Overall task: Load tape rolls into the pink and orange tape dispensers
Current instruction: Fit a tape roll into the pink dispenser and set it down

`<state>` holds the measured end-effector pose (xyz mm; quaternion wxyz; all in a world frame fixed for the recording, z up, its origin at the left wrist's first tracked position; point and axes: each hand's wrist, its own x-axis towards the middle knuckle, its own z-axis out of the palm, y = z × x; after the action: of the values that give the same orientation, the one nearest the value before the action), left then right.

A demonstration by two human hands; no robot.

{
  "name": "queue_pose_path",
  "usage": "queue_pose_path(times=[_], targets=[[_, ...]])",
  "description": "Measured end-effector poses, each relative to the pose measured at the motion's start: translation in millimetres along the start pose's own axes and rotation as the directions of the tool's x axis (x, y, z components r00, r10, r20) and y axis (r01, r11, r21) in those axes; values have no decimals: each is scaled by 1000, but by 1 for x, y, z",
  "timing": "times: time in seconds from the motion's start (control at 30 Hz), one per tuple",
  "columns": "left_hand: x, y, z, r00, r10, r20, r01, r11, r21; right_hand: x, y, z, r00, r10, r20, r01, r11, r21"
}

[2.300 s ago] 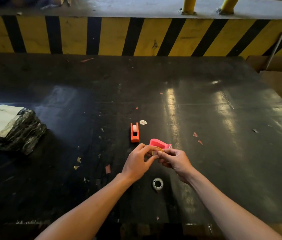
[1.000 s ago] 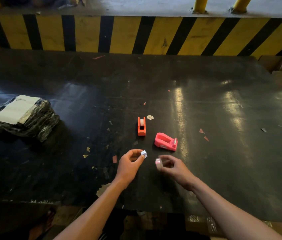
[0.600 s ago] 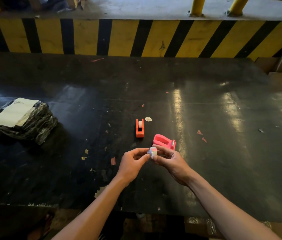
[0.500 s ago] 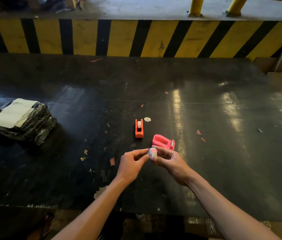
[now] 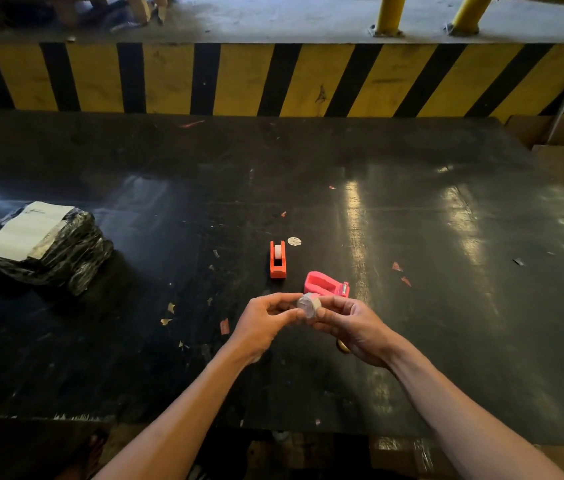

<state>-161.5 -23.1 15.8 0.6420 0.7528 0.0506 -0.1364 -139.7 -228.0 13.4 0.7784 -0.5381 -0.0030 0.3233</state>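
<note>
Nearest the worktop's [image 5: 447, 306] front edge, the left hand [image 5: 263, 323] and right hand [image 5: 353, 327] pinch one small clear tape roll [image 5: 308, 304] between closed fingertips. The open-topped pink plastic tape dispenser [image 5: 325, 285] sits just beyond, nearer the right hand, its long axis running left-right, cutter toward the right edge. Farther back, the orange dispenser [image 5: 277, 259] already carries a white roll.

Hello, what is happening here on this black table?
A person is loading tape dispensers. Both hands, the left hand and the right hand, hold a small tape roll between the fingertips above the black table. The pink dispenser just beyond them looks empty. The orange dispenser already has a white roll in it.
</note>
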Motion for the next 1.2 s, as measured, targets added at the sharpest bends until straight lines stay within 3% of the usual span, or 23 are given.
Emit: queue_pose_path(times=[0.17,0.4,0.83,0.97,1.07,1.13,1.2], targets=[[3,3,1,1000,-4,12,4,1000,-5,-4,-3,-3,1000,25,11,-25,999,43],[9,2,8,999,-28,41,31,997,-65,1,6,-4,987,-93,-132,62,973,-220],[37,-16,32,999,-43,-23,45,998,49,15,17,-29,979,-102,-175,52,961,-270],[59,-20,31,1000,25,17,-28,980,197,30,12,-39,944,-144,-296,54,955,-292],[86,-23,24,993,101,61,-117,901,419,53,6,-55,838,-344,-424,9,785,-619],[106,-22,21,992,86,88,-120,834,538,68,1,-63,788,-452,-417,-75,603,-794],[122,-22,21,991,32,131,-106,783,612,80,-2,-65,782,-493,-381,-116,486,-866]])
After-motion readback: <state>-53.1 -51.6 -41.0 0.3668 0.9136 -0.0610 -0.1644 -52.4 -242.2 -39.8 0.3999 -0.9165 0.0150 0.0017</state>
